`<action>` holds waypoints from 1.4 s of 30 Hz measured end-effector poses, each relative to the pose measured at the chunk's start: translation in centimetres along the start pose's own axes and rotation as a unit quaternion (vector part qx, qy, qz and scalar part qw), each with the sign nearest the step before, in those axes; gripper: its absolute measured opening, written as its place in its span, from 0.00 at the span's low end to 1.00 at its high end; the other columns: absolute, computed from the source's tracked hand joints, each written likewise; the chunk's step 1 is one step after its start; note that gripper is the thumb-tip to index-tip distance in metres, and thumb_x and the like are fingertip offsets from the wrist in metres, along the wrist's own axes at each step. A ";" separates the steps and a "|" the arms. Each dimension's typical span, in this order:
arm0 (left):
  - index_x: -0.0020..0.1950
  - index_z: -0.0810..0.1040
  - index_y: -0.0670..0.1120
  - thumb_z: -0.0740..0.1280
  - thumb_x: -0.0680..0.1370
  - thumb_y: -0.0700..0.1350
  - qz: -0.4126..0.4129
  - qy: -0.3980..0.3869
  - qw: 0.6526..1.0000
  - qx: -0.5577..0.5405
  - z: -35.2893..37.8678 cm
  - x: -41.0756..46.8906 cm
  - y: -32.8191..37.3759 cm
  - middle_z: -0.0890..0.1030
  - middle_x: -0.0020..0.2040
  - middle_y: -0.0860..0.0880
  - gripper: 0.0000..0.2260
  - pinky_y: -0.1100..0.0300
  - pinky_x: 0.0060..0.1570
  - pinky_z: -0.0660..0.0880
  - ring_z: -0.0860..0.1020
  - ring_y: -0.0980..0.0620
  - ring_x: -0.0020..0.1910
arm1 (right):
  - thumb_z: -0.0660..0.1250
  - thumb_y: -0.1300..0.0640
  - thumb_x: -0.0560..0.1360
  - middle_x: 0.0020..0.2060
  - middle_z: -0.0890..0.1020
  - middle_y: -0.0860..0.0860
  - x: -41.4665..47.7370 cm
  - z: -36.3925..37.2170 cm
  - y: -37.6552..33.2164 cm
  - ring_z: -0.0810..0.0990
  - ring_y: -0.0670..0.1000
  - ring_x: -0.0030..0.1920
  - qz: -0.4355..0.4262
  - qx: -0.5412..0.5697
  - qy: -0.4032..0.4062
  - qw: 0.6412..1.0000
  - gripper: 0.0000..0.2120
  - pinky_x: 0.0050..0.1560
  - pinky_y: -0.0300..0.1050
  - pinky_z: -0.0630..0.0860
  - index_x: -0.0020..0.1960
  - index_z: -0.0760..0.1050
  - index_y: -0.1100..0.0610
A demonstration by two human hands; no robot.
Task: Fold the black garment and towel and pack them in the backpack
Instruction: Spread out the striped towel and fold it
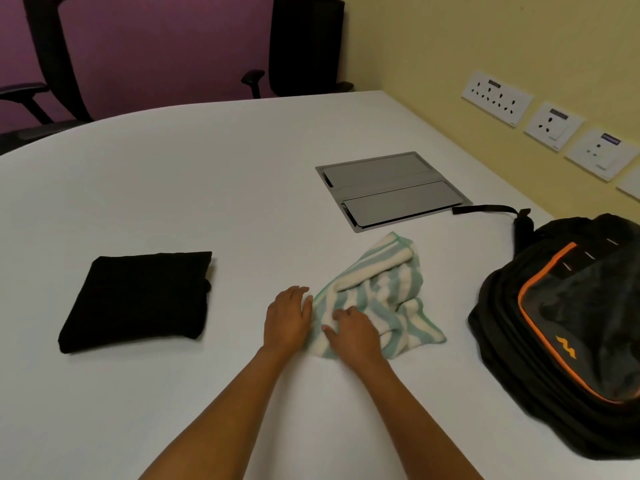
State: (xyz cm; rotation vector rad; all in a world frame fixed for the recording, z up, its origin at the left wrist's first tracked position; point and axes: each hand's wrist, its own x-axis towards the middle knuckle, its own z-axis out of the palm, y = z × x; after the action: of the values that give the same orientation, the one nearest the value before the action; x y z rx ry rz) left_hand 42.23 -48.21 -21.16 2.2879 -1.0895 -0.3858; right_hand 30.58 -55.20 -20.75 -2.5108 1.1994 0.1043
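On the table [173, 188] we find the backpack [568, 327] lying at right, the garment [138, 299] folded at left, the towel [384, 292] crumpled between them, our left hand [287, 318] flat and open at its edge, our right hand [353, 332] pinching its near corner.

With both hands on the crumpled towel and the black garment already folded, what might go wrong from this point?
1. The striped towel lies bunched; with the left hand and right hand both at one corner, folding without spreading it first may turn out lumpy.
2. The backpack shows no open compartment, so packing may stall.
3. Carrying the folded black garment across the table might undo its folds.
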 end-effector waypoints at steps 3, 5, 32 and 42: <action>0.69 0.70 0.47 0.55 0.82 0.46 -0.002 -0.003 1.000 -0.001 -0.5 0.8 -0.1 0.73 0.68 0.48 0.16 0.56 0.67 0.64 0.69 0.48 0.67 | 0.58 0.48 0.79 0.50 0.81 0.54 0.1 -2.1 -2.1 0.79 0.55 0.52 -0.017 0.060 -0.070 0.996 0.15 0.46 0.44 0.72 0.54 0.79 0.54; 0.70 0.69 0.47 0.56 0.82 0.46 -0.017 -0.025 1.000 0.008 -0.6 1.1 -0.5 0.72 0.68 0.48 0.17 0.55 0.66 0.64 0.68 0.47 0.67 | 0.57 0.51 0.79 0.50 0.82 0.54 1.6 -4.3 -2.3 0.80 0.57 0.52 0.013 0.094 0.002 0.996 0.14 0.48 0.46 0.73 0.54 0.79 0.53; 0.67 0.73 0.49 0.68 0.76 0.52 0.009 0.011 0.979 -0.205 -6.6 6.0 5.2 0.77 0.58 0.53 0.20 0.63 0.54 0.70 0.75 0.55 0.55 | 0.71 0.54 0.73 0.45 0.85 0.55 8.1 -14.4 -0.9 0.82 0.52 0.45 -0.117 0.230 0.190 0.947 0.12 0.49 0.42 0.76 0.52 0.83 0.60; 0.51 0.77 0.45 0.69 0.75 0.47 0.047 0.008 0.971 -0.233 -9.3 3.3 8.5 0.77 0.43 0.51 0.08 0.68 0.37 0.71 0.74 0.54 0.39 | 0.67 0.47 0.75 0.37 0.79 0.49 2.4 -20.2 -3.7 0.75 0.46 0.38 -0.176 0.240 0.398 0.868 0.13 0.38 0.38 0.71 0.43 0.77 0.58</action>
State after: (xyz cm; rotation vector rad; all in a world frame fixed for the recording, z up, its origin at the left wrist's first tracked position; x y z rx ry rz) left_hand 43.52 -51.64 -8.62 1.8164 -0.9733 -0.5217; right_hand 33.29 -61.84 -1.36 -2.2765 0.8127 -1.2666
